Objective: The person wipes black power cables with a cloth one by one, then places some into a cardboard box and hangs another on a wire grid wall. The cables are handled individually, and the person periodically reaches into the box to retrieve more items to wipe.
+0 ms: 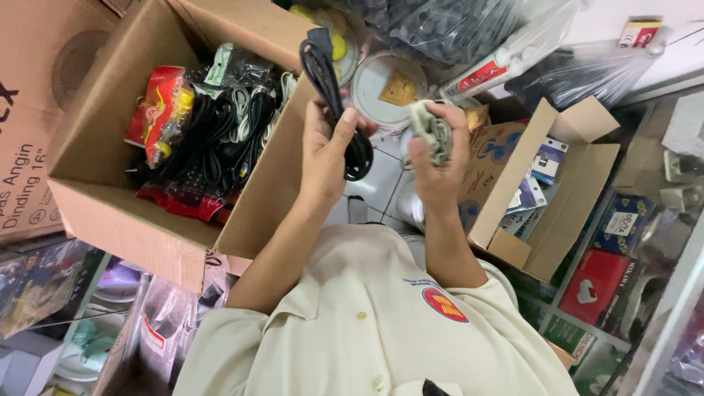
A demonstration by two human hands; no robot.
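My left hand [326, 150] is closed around a coiled black power cable [330, 88], held upright over the edge of a big open cardboard box [110, 213]. That box holds several more black and white cables [220, 132] and red packets [158, 110]. My right hand [438, 172] is just to the right, apart from the left, gripping a crumpled grey-green rag [433, 128]. Both forearms rise from my beige shirt [367, 323] at the bottom of the view.
A smaller open cardboard box [579, 183] with small packaged goods stands at the right. A round white lid [385, 84] and clear plastic bags of dark parts [455, 29] lie beyond the hands. Shelves with boxed goods run along the right and lower left.
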